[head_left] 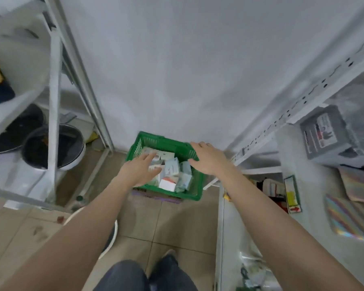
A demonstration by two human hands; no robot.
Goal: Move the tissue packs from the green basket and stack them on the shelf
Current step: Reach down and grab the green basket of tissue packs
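Observation:
A green basket [144, 143] stands on the tiled floor against the white wall, resting on a purple-edged box. Several tissue packs [172, 169] in pale blue, white and orange lie jumbled inside it. My left hand [140, 170] hovers over the basket's left side, fingers spread above the packs and holding nothing. Over the basket's right rim my right hand [208, 158] is stretched out, also empty with fingers apart. The white shelf [259, 170] rises just right of the basket.
The right shelf holds a grey box [324, 135], striped cloths [349, 219] and a yellow-labelled package [292, 194]. A left rack [54, 101] carries a lidded pot [53, 148] and dark items. A round white stool [111, 234] sits near my knees.

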